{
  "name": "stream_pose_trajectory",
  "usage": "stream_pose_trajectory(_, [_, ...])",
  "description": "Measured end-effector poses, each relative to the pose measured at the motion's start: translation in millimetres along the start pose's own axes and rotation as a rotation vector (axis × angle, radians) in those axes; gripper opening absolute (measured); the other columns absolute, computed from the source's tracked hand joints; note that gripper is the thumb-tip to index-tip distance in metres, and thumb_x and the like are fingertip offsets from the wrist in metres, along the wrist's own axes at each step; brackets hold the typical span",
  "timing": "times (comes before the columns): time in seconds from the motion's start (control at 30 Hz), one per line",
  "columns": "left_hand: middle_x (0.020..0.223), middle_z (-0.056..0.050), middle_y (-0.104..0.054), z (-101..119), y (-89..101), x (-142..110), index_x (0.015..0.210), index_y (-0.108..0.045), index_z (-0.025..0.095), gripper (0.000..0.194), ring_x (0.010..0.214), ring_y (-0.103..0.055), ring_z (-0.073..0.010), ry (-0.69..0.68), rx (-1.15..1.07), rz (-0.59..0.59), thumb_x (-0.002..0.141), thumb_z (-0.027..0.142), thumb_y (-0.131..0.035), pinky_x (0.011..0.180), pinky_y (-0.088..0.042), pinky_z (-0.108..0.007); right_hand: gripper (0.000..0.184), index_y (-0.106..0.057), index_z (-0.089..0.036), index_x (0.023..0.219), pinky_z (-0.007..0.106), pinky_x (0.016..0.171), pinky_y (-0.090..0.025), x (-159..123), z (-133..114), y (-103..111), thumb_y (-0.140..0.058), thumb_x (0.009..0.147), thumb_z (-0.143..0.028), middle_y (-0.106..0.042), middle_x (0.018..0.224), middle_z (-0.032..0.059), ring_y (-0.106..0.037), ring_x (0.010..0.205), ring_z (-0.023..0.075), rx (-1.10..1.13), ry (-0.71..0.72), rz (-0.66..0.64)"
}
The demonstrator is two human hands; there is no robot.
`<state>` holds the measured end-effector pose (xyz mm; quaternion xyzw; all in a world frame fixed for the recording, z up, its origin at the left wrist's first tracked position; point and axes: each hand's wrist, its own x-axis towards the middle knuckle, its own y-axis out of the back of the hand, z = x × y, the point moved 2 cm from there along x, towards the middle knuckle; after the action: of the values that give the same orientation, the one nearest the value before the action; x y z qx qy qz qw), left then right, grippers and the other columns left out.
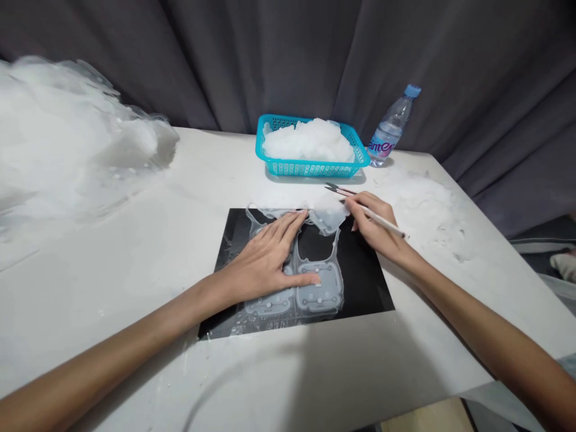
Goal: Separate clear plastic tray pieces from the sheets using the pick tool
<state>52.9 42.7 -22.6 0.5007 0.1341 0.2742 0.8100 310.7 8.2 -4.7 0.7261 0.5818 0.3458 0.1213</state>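
Observation:
My left hand (267, 258) lies flat with fingers apart, pressing on a translucent sheet with moulded rounded-square pads (320, 291). The sheet rests on a black rectangular mat (366, 282); one opening in it shows the black beneath. At the mat's upper right, my right hand (375, 222) is closed around a slim pen-like tool with a white handle (382, 221); its dark tip points left over the sheet's top piece (327, 217). Just beyond those fingers are dark pointed blades, like small scissors (338, 190). Whether the right hand also touches these I cannot tell.
A turquoise basket (310, 169) filled with white translucent pieces stands behind the mat. To its right is a water bottle (387, 133). A large white translucent heap (67, 138) covers the table's left side, and thin scraps (425, 204) lie at right. A grey curtain (288, 54) hangs behind.

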Motion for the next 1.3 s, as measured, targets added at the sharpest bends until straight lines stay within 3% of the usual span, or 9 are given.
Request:
stream_pose_trajectory(0.13, [0.171, -0.021, -0.030, 2, 2.3, -1, 0.168, -0.018, 0.021, 0.112, 0.157, -0.033, -0.0414, -0.039, -0.013, 0.062, 0.086, 0.082, -0.063, 0.126, -0.032, -0.060, 0.029, -0.072, -0.019, 0.091, 0.029, 0.062, -0.051, 10, 13, 10, -0.061, 0.099, -0.045, -0.070, 0.083, 0.0022, -0.065, 0.061, 0.0152, 0.176, -0.219, 0.083])
stream_pose_trajectory(0.3, [0.127, -0.016, -0.065, 19, 19.3, -6, 0.120, -0.065, 0.017, 0.058, 0.121, -0.060, -0.0347, -0.012, 0.026, 0.368, 0.096, 0.069, -0.060, 0.109, -0.047, -0.052, 0.030, -0.075, -0.019, 0.089, 0.032, 0.071, -0.052, -9, -17, 8, -0.062, 0.101, -0.044, -0.067, 0.078, 0.0009, -0.063, 0.065, 0.0156, 0.234, -0.108, 0.082])
stream_pose_trajectory(0.37, [0.104, -0.010, -0.070, 24, 24.8, -6, 0.101, -0.069, 0.019, 0.050, 0.100, -0.064, -0.0285, 0.114, -0.092, 0.330, 0.106, 0.061, -0.044, 0.098, -0.050, -0.046, 0.025, -0.078, -0.021, 0.097, 0.032, 0.077, -0.052, -25, -35, 5, -0.061, 0.104, -0.038, -0.066, 0.079, 0.0013, -0.064, 0.075, 0.0171, 0.231, -0.049, 0.047])
stream_pose_trajectory(0.47, [0.081, -0.004, -0.070, 20, 24.8, -2, 0.094, -0.073, 0.019, 0.063, 0.077, -0.064, -0.0221, 0.343, -0.448, 0.128, 0.109, 0.062, -0.029, 0.079, -0.050, -0.036, 0.023, -0.079, -0.024, 0.117, 0.030, 0.075, -0.051, -49, -58, -3, -0.060, 0.105, -0.032, -0.066, 0.092, 0.0033, -0.064, 0.080, 0.0159, 0.282, 0.059, -0.218])
stream_pose_trajectory(0.57, [0.073, -0.002, -0.066, 10, 20.5, 3, 0.100, -0.075, 0.017, 0.052, 0.068, -0.059, -0.0193, 0.397, -0.608, 0.013, 0.097, 0.065, -0.055, 0.063, -0.043, -0.029, 0.028, -0.075, -0.025, 0.129, 0.029, 0.077, -0.052, -58, -65, -6, -0.059, 0.107, -0.032, -0.065, 0.092, 0.0027, -0.062, 0.083, 0.0158, 0.321, 0.169, -0.474])
stream_pose_trajectory(0.8, [0.080, -0.001, -0.069, 4, 16.6, 2, 0.107, -0.067, 0.018, 0.035, 0.069, -0.056, -0.0159, 0.271, -0.632, 0.022, 0.091, 0.049, -0.070, 0.065, -0.040, -0.028, 0.036, -0.073, -0.025, 0.117, 0.045, 0.108, -0.045, -16, -47, 1, -0.038, 0.114, -0.033, -0.062, 0.115, 0.0089, -0.056, 0.116, 0.0237, 0.027, 0.260, -0.264])
stream_pose_trajectory(0.93, [0.079, 0.002, -0.067, 8, 18.1, -2, 0.103, -0.062, 0.019, 0.029, 0.065, -0.050, -0.0137, 0.240, -0.566, 0.067, 0.090, 0.044, -0.072, 0.062, -0.037, -0.027, 0.022, -0.070, -0.022, 0.110, 0.041, 0.098, -0.049, -4, -53, -21, -0.051, 0.110, -0.033, -0.067, 0.110, 0.0087, -0.059, 0.108, 0.0242, -0.072, 0.231, -0.484])
stream_pose_trajectory(1.13, [0.067, 0.006, -0.059, 12, 16.2, -5, 0.103, -0.058, 0.021, 0.029, 0.059, -0.048, -0.0138, 0.284, -0.495, 0.119, 0.087, 0.040, -0.074, 0.059, -0.035, -0.026, 0.017, -0.072, -0.018, 0.083, 0.032, 0.082, -0.045, 8, -52, -43, -0.074, 0.096, -0.028, -0.073, 0.086, 0.0028, -0.063, 0.088, 0.0188, 0.075, 0.067, -0.559])
stream_pose_trajectory(1.3, [0.073, 0.005, -0.061, 13, 17.7, -4, 0.103, -0.055, 0.023, 0.031, 0.060, -0.051, -0.0137, 0.280, -0.510, 0.139, 0.089, 0.041, -0.075, 0.058, -0.035, -0.026, 0.014, -0.074, -0.016, 0.081, 0.027, 0.074, -0.041, 11, -48, -41, -0.075, 0.093, -0.022, -0.071, 0.082, 0.0005, -0.061, 0.079, 0.0141, 0.237, 0.016, -0.595])
